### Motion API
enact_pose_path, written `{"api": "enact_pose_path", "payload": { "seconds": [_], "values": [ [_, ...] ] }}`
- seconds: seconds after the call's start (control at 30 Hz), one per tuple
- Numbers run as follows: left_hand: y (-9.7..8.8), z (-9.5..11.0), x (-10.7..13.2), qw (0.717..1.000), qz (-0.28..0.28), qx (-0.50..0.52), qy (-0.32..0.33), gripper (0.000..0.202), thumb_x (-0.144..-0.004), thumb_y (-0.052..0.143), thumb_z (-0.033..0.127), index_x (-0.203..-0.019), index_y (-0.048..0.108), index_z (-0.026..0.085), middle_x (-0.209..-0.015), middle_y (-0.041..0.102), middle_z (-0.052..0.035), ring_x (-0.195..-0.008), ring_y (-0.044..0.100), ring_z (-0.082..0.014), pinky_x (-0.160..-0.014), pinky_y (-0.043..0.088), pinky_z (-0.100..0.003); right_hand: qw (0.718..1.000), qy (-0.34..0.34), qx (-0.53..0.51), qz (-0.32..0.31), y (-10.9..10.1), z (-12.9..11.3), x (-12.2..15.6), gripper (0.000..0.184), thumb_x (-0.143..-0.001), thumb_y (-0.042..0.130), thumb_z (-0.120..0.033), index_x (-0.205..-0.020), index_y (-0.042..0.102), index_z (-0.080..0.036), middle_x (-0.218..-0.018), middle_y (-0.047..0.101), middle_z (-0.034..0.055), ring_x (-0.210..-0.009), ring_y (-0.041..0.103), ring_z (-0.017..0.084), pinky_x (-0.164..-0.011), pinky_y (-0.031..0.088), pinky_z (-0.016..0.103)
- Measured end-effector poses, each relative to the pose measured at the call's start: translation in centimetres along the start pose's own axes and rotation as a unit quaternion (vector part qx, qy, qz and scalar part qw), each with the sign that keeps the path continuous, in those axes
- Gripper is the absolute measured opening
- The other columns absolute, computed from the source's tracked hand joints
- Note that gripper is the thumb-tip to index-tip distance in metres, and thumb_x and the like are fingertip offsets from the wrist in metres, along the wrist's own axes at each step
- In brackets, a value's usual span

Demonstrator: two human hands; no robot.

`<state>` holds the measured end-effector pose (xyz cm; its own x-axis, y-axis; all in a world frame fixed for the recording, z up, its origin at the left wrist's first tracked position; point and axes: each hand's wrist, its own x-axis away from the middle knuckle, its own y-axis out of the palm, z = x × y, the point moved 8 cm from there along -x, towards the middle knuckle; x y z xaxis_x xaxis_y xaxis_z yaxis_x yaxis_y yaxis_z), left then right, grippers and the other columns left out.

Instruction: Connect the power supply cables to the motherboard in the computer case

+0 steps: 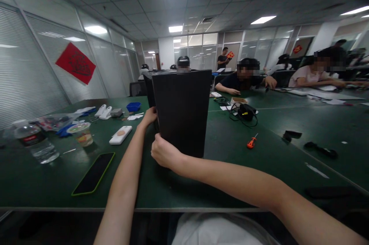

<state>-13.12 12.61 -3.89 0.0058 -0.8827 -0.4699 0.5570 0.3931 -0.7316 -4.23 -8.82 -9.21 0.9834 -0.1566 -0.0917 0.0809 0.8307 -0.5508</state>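
A tall black computer case stands upright on the green table, straight ahead of me. My left hand reaches along its left side and grips the far left edge, fingers curled on the panel. My right hand is closed on the near lower-left corner of the case. Part of each hand's fingers is hidden behind the case.
Left of the case lie a black phone with a green rim, a white phone, a cup, a water bottle and a blue tray. To the right are an orange screwdriver and a black cable bundle. Other people sit at the far side.
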Motion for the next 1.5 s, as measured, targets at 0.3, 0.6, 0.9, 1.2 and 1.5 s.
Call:
{"api": "enact_pose_path", "payload": {
  "seconds": [0.3,0.6,0.9,1.2,1.5],
  "values": [
    [3.6,0.8,0.9,0.981,-0.166,-0.054,0.083,0.057,-0.087,0.054,0.064,-0.107,0.074,0.015,-0.105,0.076,-0.0085,-0.092,0.068,-0.0239,-0.079,0.05,-0.028,0.99,0.136,-0.015,0.042,3.5,3.8,8.7,0.048,-0.098,0.035,-0.019,-0.135,0.055,0.003,-0.081,0.071,0.0162,-0.065,0.058,0.022,-0.068,0.032,0.038],
    [8.1,6.4,0.7,0.935,-0.225,-0.223,0.161,0.047,-0.086,0.063,0.044,-0.123,0.068,0.015,-0.121,0.071,-0.0131,-0.112,0.066,-0.0293,-0.093,0.049,-0.031,0.944,0.322,-0.066,-0.004,12.7,11.6,18.5,0.04,-0.1,0.038,-0.029,-0.085,0.069,-0.008,-0.079,0.07,0.0189,-0.075,0.056,0.026,-0.076,0.028,0.039],
    [9.0,9.8,1.2,0.914,-0.305,-0.216,0.156,0.055,-0.096,0.046,0.051,-0.138,0.058,0.017,-0.135,0.065,-0.0123,-0.119,0.063,-0.0267,-0.099,0.047,-0.031,0.94,0.319,-0.116,0.032,18.9,15.8,22.6,0.052,-0.103,0.035,-0.045,-0.084,0.072,-0.013,-0.079,0.072,0.0135,-0.077,0.054,0.022,-0.078,0.026,0.037],
    [7.6,10.4,2.5,0.886,-0.354,-0.259,0.15,0.049,-0.092,0.054,0.048,-0.131,0.064,0.019,-0.125,0.07,-0.0099,-0.11,0.066,-0.025,-0.09,0.05,-0.029,0.919,0.367,-0.137,0.043,19.0,15.8,22.0,0.06,-0.101,0.036,-0.057,-0.083,0.072,-0.012,-0.08,0.073,0.0155,-0.081,0.057,0.024,-0.082,0.027,0.037],
    [8.0,9.1,2.0,0.884,-0.33,-0.287,0.165,0.037,-0.088,0.06,0.031,-0.122,0.069,0.019,-0.117,0.072,-0.0096,-0.104,0.068,-0.0244,-0.084,0.05,-0.028,0.917,0.373,-0.14,-0.002,18.0,15.1,22.2,0.051,-0.094,0.052,-0.058,-0.091,0.07,-0.011,-0.089,0.073,0.0179,-0.088,0.059,0.028,-0.085,0.03,0.038]
  ]
}}
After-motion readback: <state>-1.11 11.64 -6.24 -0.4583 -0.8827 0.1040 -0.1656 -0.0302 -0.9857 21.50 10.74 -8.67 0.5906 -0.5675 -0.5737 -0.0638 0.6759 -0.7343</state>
